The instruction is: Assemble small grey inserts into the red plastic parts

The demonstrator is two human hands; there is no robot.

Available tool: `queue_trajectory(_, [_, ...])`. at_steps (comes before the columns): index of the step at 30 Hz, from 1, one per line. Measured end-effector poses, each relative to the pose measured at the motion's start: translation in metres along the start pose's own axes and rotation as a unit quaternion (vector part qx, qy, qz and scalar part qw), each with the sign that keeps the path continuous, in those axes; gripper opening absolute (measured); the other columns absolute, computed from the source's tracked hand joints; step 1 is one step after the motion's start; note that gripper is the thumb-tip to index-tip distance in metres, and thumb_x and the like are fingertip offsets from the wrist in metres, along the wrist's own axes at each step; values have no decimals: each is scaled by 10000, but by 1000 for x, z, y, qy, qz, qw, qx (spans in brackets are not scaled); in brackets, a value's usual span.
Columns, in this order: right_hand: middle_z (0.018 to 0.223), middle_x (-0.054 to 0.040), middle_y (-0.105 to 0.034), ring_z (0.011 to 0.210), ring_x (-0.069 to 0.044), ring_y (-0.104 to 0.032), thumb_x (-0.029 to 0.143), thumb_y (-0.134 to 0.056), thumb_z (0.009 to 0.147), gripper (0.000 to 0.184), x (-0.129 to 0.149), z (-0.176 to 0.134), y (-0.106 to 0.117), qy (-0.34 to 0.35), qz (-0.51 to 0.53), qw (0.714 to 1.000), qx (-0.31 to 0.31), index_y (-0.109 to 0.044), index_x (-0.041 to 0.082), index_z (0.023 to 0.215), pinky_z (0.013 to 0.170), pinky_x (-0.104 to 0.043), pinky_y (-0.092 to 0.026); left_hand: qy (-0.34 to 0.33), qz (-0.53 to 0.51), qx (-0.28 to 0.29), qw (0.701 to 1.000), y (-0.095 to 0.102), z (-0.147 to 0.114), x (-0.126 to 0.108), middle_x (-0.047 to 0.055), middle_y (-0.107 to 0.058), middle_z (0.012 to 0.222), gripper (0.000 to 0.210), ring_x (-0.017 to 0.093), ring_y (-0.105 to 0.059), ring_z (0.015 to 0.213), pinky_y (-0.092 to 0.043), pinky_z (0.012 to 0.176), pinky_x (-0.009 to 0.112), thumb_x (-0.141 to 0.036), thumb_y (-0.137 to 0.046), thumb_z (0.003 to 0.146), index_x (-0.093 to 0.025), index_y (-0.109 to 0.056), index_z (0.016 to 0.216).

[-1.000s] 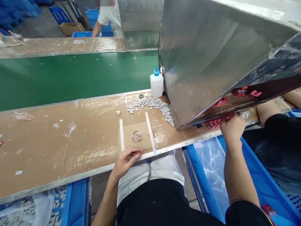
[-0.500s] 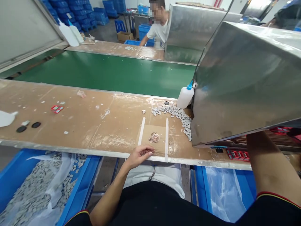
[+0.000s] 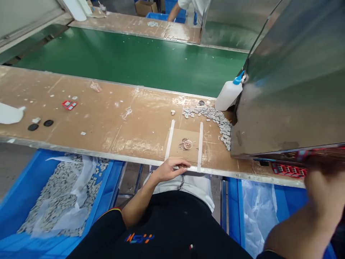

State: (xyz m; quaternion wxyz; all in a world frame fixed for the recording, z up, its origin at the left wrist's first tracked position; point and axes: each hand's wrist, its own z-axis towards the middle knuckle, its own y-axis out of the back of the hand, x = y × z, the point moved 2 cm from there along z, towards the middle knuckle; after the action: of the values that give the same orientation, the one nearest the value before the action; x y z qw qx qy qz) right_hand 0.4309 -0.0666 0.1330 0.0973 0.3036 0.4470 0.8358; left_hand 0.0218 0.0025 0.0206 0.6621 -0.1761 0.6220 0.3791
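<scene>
My left hand (image 3: 172,168) rests at the table's front edge, below a cardboard square (image 3: 178,153) taped down by two white strips. Its fingers are loosely bent, the thumb apart, with nothing in them. On the cardboard stands a small round cup (image 3: 188,144) with a thin stick in it, beside brown smears. My right hand (image 3: 320,172) is at the opening under the large metal housing (image 3: 285,104), smeared by motion. A blurred red piece lies by its fingertips; whether it is held I cannot tell. Close by sits a row of red pieces with grey inserts (image 3: 289,169).
Small grey tiles (image 3: 219,120) lie in a curved pile near a white squeeze bottle (image 3: 228,95). A green belt (image 3: 134,61) runs behind the table. Blue bins (image 3: 110,183) stand below, the left one full of grey tiles. Across the belt, a person's arm (image 3: 174,11) reaches down.
My right hand has come partly out from under the metal housing and now shows, blurred. The view has tipped downward; my left hand stays by the cardboard.
</scene>
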Motion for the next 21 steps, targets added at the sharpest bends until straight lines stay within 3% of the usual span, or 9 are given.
queue_trajectory(1, [735,-179,-683,719,-337,-689,679,-549,859,454,4,-29,-3,-6,25,999,29,-641,244,764,623,-484,-498,-7,-7,16,1000,-3,1,-1,122,-763,934,211,178,-709,836,-577,770,286,-266,-596,950,-128,-729,1038])
queue_trajectory(3, [718,-126,-695,625,-283,-654,683,-651,784,431,26,-86,-19,-28,151,975,159,-665,253,767,567,-429,-505,-12,-35,46,998,-10,5,-1,124,-759,964,251,176,-710,845,-577,783,287,-288,-616,950,-130,-711,1120])
queue_trajectory(5, [857,-109,-728,776,-256,-692,615,-661,830,377,63,-131,-44,-26,302,912,277,-679,239,810,697,-401,-558,-11,-70,62,996,-17,9,-1,138,-741,1102,388,181,-711,888,-584,802,299,-339,-667,931,-161,-646,1275])
queue_trajectory(8, [963,-79,-712,928,-224,-684,541,-677,867,316,114,-168,-86,-41,476,813,333,-673,230,807,814,-363,-558,-28,-94,35,995,-23,15,-3,149,-668,1276,583,224,-689,1039,-582,890,360,-422,-749,867,-227,-572,1387])
queue_trajectory(10, [938,-52,-688,920,-209,-674,534,-704,854,310,136,-178,-109,-66,548,762,339,-660,233,793,825,-359,-559,-49,-87,-7,995,-21,16,-5,142,-656,1258,515,251,-654,1130,-550,979,410,-432,-761,853,-227,-639,1310])
queue_trajectory(12, [925,-38,-681,896,-204,-675,547,-728,830,318,146,-183,-123,-88,581,734,342,-656,239,798,811,-361,-566,-55,-80,-47,994,-15,13,-6,134,-655,1218,405,256,-636,1163,-522,1022,427,-417,-766,852,-213,-703,1196])
queue_trajectory(14, [924,-40,-699,880,-206,-683,548,-727,830,307,149,-183,-128,-91,569,744,339,-671,246,844,783,-353,-570,-37,-94,-84,991,-8,9,-2,128,-658,1191,345,241,-646,1131,-538,980,393,-408,-778,842,-200,-731,1114])
queue_trajectory(18, [833,-48,-713,758,-192,-674,533,-651,891,312,146,-169,-129,-57,473,833,280,-682,224,921,698,-330,-558,26,-223,-141,964,4,-1,16,79,-697,982,413,172,-690,892,-566,792,282,-461,-845,755,-157,-723,1007])
queue_trajectory(21, [880,-60,-722,765,-189,-672,513,-660,878,321,148,-150,-139,-23,439,869,226,-676,210,981,705,-333,-554,68,-317,-156,933,8,-5,27,52,-726,888,512,150,-707,780,-571,754,270,-464,-898,681,-144,-672,1011])
